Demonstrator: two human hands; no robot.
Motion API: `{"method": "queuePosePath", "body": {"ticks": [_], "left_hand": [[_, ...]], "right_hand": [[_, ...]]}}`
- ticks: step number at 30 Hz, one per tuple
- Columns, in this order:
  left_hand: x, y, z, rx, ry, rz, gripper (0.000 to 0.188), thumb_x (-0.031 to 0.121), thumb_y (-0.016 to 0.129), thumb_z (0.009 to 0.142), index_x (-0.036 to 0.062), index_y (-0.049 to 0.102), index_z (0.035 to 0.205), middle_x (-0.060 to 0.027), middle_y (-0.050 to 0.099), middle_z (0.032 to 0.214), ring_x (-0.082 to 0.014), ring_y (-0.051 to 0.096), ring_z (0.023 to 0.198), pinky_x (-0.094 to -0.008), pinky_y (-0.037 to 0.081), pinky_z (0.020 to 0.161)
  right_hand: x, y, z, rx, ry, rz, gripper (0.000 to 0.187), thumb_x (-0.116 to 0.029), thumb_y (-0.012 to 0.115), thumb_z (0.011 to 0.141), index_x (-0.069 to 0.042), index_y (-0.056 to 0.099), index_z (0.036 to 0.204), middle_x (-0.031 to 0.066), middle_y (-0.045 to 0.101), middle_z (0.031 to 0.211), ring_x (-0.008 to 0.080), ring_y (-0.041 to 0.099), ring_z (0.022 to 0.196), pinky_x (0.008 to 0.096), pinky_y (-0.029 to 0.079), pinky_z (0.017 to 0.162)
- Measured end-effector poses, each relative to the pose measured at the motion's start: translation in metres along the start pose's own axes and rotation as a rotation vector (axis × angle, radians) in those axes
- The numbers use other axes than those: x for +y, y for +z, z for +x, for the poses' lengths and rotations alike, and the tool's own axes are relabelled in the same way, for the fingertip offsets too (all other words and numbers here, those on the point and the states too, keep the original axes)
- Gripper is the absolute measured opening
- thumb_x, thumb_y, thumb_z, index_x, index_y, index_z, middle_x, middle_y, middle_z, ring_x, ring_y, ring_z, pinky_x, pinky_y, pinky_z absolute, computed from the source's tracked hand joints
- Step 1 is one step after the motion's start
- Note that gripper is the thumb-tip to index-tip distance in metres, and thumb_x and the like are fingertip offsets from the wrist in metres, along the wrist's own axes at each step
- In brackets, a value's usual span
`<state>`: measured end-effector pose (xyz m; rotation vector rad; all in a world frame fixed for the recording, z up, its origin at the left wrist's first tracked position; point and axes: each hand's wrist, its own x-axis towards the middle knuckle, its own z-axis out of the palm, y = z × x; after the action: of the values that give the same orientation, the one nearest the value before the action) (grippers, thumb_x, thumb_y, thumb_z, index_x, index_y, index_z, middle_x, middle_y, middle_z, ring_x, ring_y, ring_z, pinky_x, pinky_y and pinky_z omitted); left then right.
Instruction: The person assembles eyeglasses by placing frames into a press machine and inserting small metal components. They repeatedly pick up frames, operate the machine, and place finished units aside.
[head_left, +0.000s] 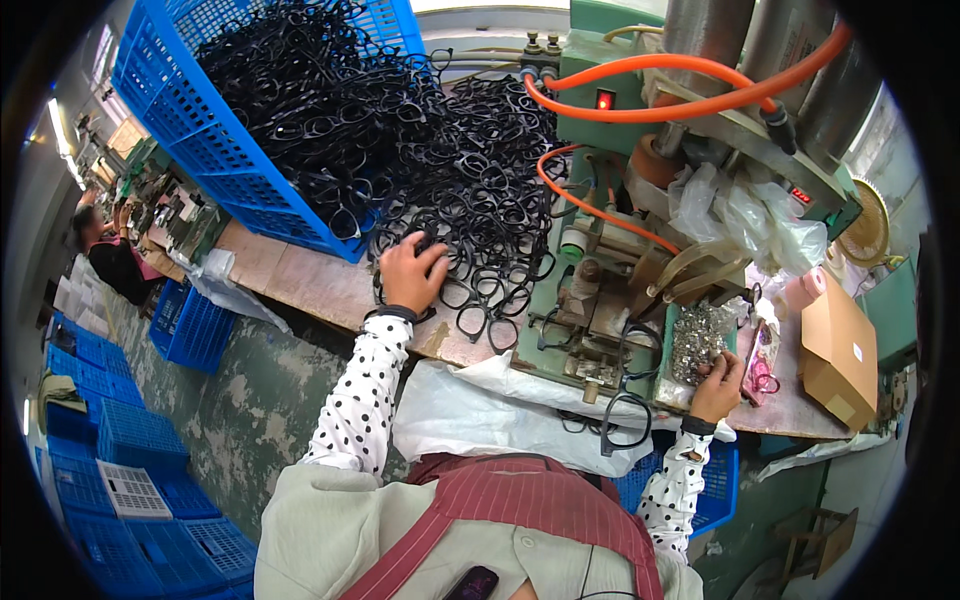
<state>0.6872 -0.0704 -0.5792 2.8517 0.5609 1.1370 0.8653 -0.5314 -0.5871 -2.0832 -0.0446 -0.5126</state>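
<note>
The left hand [412, 272] lies on the near edge of a spread of black eyeglass frames [490, 165], its fingers loosely bent; whether it grips one cannot be told. The right hand [718, 388] has its fingers drawn together at the near right corner of a green tray [664, 372], touching or just above the small metal parts [695, 335] in it; whether a part is pinched there cannot be told. Just left of the right hand, a single black frame [627, 390] hangs at the front edge of a green machine [600, 318], which stands between the hands and beyond them. Below and between the hands a white sheet [470, 415] drapes from the table edge. Beyond the left hand stands a blue basket [205, 130] heaped with more frames; right of the right hand sits a cardboard box [838, 350]. An orange hose [660, 62] arches well beyond the right hand. Far left of the left hand, another person [118, 268] sits near a second blue basket [190, 325].
</note>
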Motion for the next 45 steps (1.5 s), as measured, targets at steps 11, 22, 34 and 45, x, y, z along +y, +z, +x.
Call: {"method": "queuePosePath", "body": {"ticks": [11,22,34,45], "left_hand": [[0.016,-0.008,0.028,-0.049,0.210,-0.266,0.016,0.020,0.073,0.070,0.0085,0.064,0.074,-0.0058,0.059,0.110,-0.0273,0.051,0.109,-0.0442,0.034,0.090],[0.129,-0.063,0.031,0.070,-0.296,-0.935,0.012,0.012,0.060,0.093,0.0015,0.060,0.099,-0.0002,0.060,0.077,-0.0062,0.052,0.064,-0.0211,0.043,0.058],[0.205,-0.117,0.036,-0.032,-0.123,-1.308,0.021,0.014,0.058,0.096,-0.0028,0.054,0.106,-0.0085,0.062,0.093,-0.0114,0.062,0.072,-0.0223,0.050,0.065],[0.216,-0.123,0.078,0.000,-0.198,-1.344,0.016,0.004,0.055,0.095,-0.0046,0.055,0.108,-0.0092,0.064,0.092,-0.0118,0.064,0.073,-0.0233,0.054,0.064]], "right_hand": [[-0.021,0.006,-0.002,-0.044,-0.039,0.006,0.010,-0.013,0.051,0.097,-0.009,0.056,0.105,0.0090,0.070,0.075,0.0143,0.063,0.054,0.0310,0.045,0.048],[-0.126,-0.003,-0.019,-0.257,-0.145,0.491,0.016,0.001,0.067,0.077,-0.004,0.072,0.092,0.0029,0.064,0.082,0.0082,0.050,0.064,0.0225,0.040,0.059],[-0.131,0.007,-0.024,-0.268,-0.282,0.580,0.015,0.001,0.071,0.076,-0.003,0.071,0.090,0.0058,0.063,0.083,0.0151,0.057,0.080,0.0253,0.045,0.070],[-0.156,0.029,-0.047,-0.156,-0.135,0.670,0.033,-0.001,0.076,0.070,0.000,0.062,0.100,0.0107,0.057,0.093,0.0204,0.060,0.081,0.0300,0.047,0.077]]}}
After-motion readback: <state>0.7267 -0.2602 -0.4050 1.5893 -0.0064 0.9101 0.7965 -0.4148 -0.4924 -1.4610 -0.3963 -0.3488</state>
